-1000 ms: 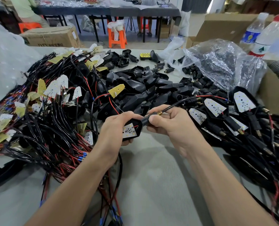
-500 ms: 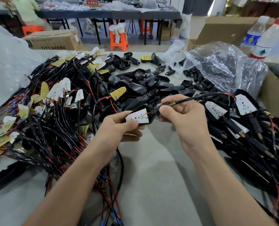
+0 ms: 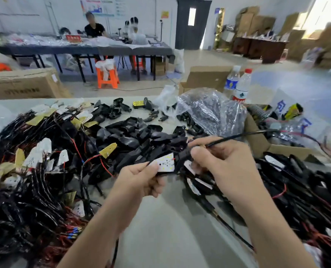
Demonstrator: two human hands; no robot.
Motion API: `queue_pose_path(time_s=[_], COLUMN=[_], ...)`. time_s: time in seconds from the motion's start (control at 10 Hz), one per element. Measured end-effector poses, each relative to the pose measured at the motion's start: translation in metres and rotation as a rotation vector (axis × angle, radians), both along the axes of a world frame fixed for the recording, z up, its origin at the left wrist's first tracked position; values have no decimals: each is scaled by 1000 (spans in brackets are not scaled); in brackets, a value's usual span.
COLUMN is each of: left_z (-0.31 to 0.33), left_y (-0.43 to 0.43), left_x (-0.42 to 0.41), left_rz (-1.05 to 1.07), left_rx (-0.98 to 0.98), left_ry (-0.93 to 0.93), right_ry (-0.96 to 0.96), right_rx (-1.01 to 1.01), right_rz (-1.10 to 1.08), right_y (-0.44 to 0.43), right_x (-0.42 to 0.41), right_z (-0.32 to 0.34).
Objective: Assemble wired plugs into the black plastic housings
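while left hand [image 3: 139, 180] grips the black housing [image 3: 181, 158], right hand [image 3: 220, 163] at its 3 o'clock pinches the wired plug [image 3: 216, 143].

An assembly workshop. Wire harness heaps [image 3: 35, 190] cover the bench [image 3: 170, 233] at nine o'clock. Stacked cartons [image 3: 257, 22] stand at one o'clock, seated workers [image 3: 94, 29] at eleven.

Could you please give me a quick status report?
Left hand grips housing. Right hand pinches wired plug. No obstruction seen.
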State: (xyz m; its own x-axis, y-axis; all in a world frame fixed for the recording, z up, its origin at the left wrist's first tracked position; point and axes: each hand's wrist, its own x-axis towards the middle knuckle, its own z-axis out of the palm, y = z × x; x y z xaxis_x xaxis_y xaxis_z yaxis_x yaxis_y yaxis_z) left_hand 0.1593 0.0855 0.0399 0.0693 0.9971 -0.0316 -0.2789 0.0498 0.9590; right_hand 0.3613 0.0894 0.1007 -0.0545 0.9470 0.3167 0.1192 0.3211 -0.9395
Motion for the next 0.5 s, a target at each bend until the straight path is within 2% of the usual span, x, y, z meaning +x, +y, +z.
queue_pose_path(time_s=[0.1, 0.2, 0.3, 0.4, 0.5], left_z=[29, 40, 40, 28, 24], left_y=[11, 37, 61, 68, 55], left_x=[36, 80, 127, 150, 139], left_rz=[33, 57, 27, 63, 146], left_rx=[-37, -98, -223, -341, -300], left_ry=[-92, -96, -201, -291, -241], right_ry=[184, 393, 754, 836, 633], right_rx=[-19, -92, -273, -579, -675], right_rz=[-96, -259, -414, -449, -416], right_y=[-23, -33, -17, -3, -9], right_x=[34, 57, 75, 89, 101], right_z=[9, -3, -22, -40, -50])
